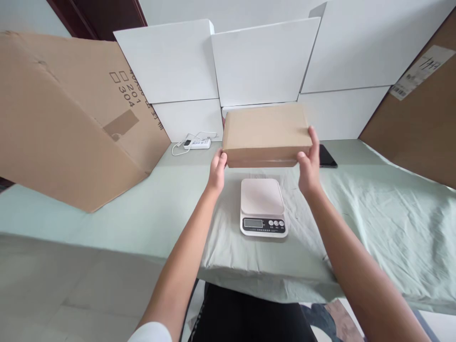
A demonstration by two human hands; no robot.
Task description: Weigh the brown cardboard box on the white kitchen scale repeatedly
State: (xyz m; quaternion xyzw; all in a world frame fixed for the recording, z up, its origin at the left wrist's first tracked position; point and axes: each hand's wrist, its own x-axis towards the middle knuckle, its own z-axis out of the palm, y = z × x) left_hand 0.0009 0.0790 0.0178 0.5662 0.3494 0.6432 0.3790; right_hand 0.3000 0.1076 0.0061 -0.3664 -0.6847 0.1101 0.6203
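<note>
Between my two hands is a flat brown cardboard box (267,128), held level above the table behind a kitchen scale. My left hand (217,171) grips its left end near the front corner, the thumb on the near side. At the right end, my right hand (309,161) holds it with the thumb at the front and a finger along the side. The white digital kitchen scale (262,197) stands just below and nearer to me, its plate bare and its display blank.
White panels or boxes (267,61) line the back. Large cardboard pieces stand at the left (78,118) and right (420,109). A white power strip (197,144) with a cable lies at the back left. A black phone (327,156) lies beyond my right hand. Green cloth (171,199) covers the table.
</note>
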